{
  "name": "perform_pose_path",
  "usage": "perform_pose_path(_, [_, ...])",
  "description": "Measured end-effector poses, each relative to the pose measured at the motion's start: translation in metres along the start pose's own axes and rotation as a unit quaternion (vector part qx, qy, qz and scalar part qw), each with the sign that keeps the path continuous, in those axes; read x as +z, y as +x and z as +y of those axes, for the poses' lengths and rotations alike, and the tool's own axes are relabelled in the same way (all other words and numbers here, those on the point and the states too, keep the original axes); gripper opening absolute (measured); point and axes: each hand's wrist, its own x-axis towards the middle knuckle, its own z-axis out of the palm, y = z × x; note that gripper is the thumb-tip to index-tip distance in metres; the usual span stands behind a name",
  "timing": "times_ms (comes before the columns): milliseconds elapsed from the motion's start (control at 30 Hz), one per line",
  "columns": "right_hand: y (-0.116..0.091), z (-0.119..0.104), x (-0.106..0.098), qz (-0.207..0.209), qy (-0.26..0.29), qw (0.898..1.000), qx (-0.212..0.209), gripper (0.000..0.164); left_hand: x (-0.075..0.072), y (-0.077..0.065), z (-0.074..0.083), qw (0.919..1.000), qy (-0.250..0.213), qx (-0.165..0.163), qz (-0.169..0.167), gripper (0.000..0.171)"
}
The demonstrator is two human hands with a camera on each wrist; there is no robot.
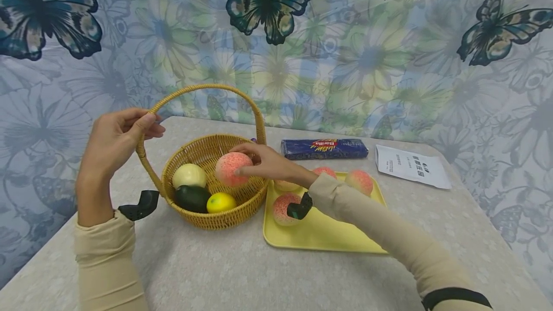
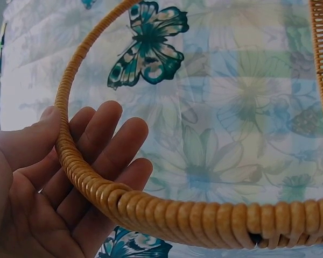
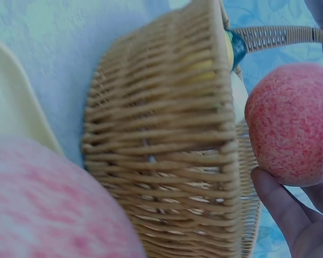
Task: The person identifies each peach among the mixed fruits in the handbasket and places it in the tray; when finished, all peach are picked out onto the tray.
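My right hand [image 1: 259, 160] holds a pink speckled peach [image 1: 232, 169] over the wicker basket [image 1: 216, 221], thumb and fingers around its sides. In the right wrist view the peach [image 3: 293, 123] appears beside the basket rim [image 3: 223, 129]. The left hand [image 1: 116, 133] is at the left side of the basket's arched handle [image 1: 207, 86]. Seen from the left wrist, the thumb touches the handle [image 2: 70, 145] and loosely bent fingers pass behind it. Inside the basket lie a pale round vegetable [image 1: 190, 175], a dark green one [image 1: 193, 199] and a lemon [image 1: 221, 202].
Right of the basket, a yellow tray [image 1: 319, 234] bears several more peaches [image 1: 359, 181], partly behind the right forearm. Behind it lie a blue Barilla pasta packet [image 1: 324, 149] and a white printed sheet [image 1: 412, 167]. A butterfly-patterned cloth [image 1: 276, 71] hangs beyond the table.
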Motion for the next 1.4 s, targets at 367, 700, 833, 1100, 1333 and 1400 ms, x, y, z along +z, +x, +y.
perform_pose_path(367, [-0.025, 0.001, 0.001, 0.026, 0.065, 0.997, 0.038, 0.052, 0.001, 0.001, -0.001, 0.9999, -0.011, 0.008, -0.001, 0.035])
perform_pose_path(700, [-0.049, -0.001, -0.005, 0.064, 0.056, 0.995, 0.057, 0.054, 0.0, 0.001, -0.001, 0.9999, -0.009, 0.002, -0.004, 0.036])
perform_pose_path(833, [-0.057, -0.001, -0.009, 0.071, 0.056, 0.995, 0.049, 0.054, 0.0, 0.0, 0.0, 1.0, -0.003, -0.001, -0.003, 0.037])
perform_pose_path(1100, [-0.073, 0.003, -0.017, 0.088, 0.074, 0.992, 0.047, 0.054, 0.001, 0.0, 0.0, 1.0, 0.004, -0.002, -0.003, 0.037])
perform_pose_path(1333, [-0.089, 0.002, -0.023, 0.09, 0.061, 0.993, 0.043, 0.054, 0.001, 0.0, 0.0, 1.0, 0.004, 0.001, -0.002, 0.036])
perform_pose_path(1400, [-0.093, 0.001, -0.024, 0.096, 0.055, 0.993, 0.045, 0.055, 0.001, -0.001, 0.0, 1.0, 0.006, 0.001, -0.002, 0.036])
